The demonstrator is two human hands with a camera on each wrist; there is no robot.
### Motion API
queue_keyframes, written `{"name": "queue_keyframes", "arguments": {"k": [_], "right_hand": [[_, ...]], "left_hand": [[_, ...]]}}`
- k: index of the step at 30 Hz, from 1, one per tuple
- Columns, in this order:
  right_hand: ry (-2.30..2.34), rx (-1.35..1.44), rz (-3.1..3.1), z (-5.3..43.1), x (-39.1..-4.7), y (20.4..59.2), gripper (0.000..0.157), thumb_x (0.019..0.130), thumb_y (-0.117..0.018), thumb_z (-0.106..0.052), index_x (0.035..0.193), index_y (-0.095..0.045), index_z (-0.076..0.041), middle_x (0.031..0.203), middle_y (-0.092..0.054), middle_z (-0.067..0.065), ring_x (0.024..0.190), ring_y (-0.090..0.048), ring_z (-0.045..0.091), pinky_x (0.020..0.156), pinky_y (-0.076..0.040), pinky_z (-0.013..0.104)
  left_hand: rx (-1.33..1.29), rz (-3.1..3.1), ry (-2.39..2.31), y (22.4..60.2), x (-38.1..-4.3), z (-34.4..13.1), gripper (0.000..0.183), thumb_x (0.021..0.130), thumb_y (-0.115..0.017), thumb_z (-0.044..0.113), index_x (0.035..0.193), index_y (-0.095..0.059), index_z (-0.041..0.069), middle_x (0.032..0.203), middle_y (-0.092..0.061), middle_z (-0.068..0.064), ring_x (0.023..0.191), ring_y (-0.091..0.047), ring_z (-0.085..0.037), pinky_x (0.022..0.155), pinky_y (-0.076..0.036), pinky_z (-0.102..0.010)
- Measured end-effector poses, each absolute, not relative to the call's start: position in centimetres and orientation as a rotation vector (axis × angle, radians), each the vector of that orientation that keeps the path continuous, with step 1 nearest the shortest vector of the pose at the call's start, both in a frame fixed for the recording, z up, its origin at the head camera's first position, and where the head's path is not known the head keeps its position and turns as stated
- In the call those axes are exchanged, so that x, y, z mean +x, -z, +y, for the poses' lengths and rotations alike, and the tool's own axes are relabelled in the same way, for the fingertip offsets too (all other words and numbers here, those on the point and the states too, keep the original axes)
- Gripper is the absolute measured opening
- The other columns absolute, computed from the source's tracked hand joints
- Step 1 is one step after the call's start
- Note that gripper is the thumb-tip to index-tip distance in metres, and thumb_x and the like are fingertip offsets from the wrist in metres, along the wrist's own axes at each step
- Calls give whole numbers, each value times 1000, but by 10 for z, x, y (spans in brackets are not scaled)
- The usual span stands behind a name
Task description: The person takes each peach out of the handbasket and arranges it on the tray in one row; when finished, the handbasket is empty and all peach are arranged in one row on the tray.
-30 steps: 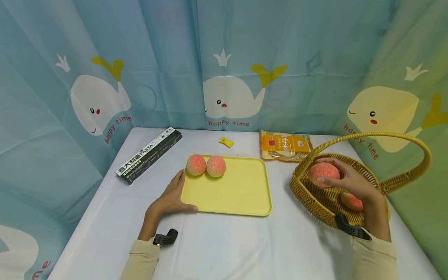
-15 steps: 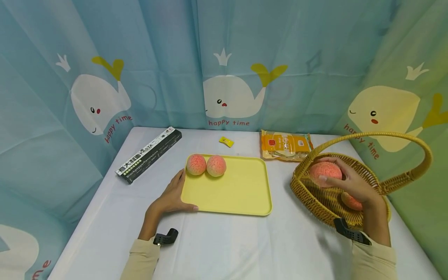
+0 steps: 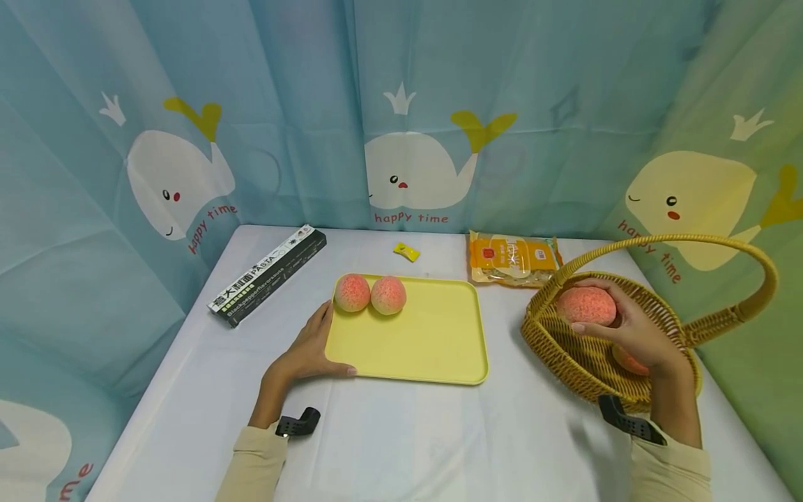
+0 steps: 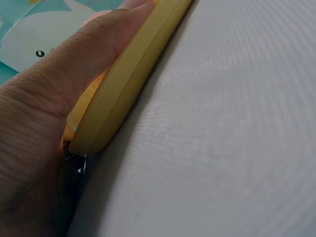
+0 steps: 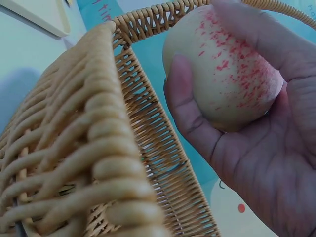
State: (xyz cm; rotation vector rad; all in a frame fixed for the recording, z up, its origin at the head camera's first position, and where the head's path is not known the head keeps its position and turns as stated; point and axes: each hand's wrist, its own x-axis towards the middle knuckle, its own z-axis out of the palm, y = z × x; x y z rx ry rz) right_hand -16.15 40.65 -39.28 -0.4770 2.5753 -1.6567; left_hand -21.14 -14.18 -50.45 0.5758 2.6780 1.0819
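Note:
My left hand (image 3: 307, 352) rests against the near left corner of a yellow tray (image 3: 433, 341). Its fingers lie along the left side and the thumb stretches along the front rim. In the left wrist view the thumb (image 4: 106, 37) touches the tray's edge. Two pink toy-like peaches (image 3: 353, 292) sit side by side in the tray's far left corner. On the right, my right hand (image 3: 643, 335) grips another peach (image 3: 585, 305) over the woven basket (image 3: 539, 336), thumb and fingers around it. One more peach (image 3: 629, 361) lies in the basket, partly hidden by the right wrist.
The basket's tall handle (image 3: 659, 239) arches over the right hand. A black pasta box (image 3: 270, 275) lies at the left. At the back are a small yellow packet (image 3: 407, 252) and an orange food bag (image 3: 514, 259), close to the basket. A curtain (image 3: 301, 139) rises behind the table.
The right hand and its peach have shifted slightly, with the thumb now lower on the peach. The left hand and tray stay put; the head view has moved a little.

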Motion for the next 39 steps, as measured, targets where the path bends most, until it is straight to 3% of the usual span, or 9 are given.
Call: {"name": "queue_keyframes", "arguments": {"k": [13, 19, 25, 31, 34, 39], "right_hand": [[1759, -505, 2483, 396, -151, 393, 49, 85, -56, 17, 128, -42, -4, 115, -53, 4, 92, -60, 7, 74, -53, 23], [1496, -478, 2695, 387, -139, 383, 45, 87, -62, 6, 126, -46, -9, 110, -57, -5, 86, -61, 8, 68, -53, 26], [1602, -660, 2453, 378, -140, 377, 57, 86, -56, 15, 139, -37, 4, 119, -58, 3, 98, -62, 10, 77, -54, 26], [1639, -852, 2295, 360, -141, 377, 74, 80, -61, 22, 145, -28, 10, 134, -49, 11, 114, -57, 11, 87, -53, 25], [1645, -915, 2287, 351, -142, 378, 77, 78, -63, 23, 145, -28, 11, 135, -46, 16, 116, -56, 13, 88, -53, 24], [1584, -859, 2334, 340, -145, 379, 76, 80, -67, 18, 145, -33, 2, 133, -49, 9, 113, -56, 12, 85, -54, 26]], "left_hand": [[607, 2683, -1113, 503, -212, -142, 143, 56, -86, 57, 158, 2, 11, 163, -6, -17, 149, -11, -39, 115, -19, -63], [593, 2678, -1091, 505, -211, -141, 144, 56, -86, 59, 158, 4, 13, 164, -5, -16, 150, -9, -37, 116, -18, -62], [627, 2698, -1108, 505, -213, -142, 141, 57, -86, 57, 158, 1, 10, 163, -8, -17, 149, -12, -38, 116, -19, -61], [638, 2705, -1101, 506, -214, -143, 142, 57, -86, 58, 158, 1, 11, 163, -8, -17, 149, -13, -38, 116, -20, -61], [632, 2699, -1102, 505, -213, -143, 142, 57, -87, 57, 158, 2, 10, 163, -8, -18, 149, -13, -39, 115, -20, -62], [630, 2692, -1109, 503, -212, -142, 142, 58, -87, 56, 158, 2, 8, 163, -8, -20, 149, -13, -40, 115, -21, -62]]}}
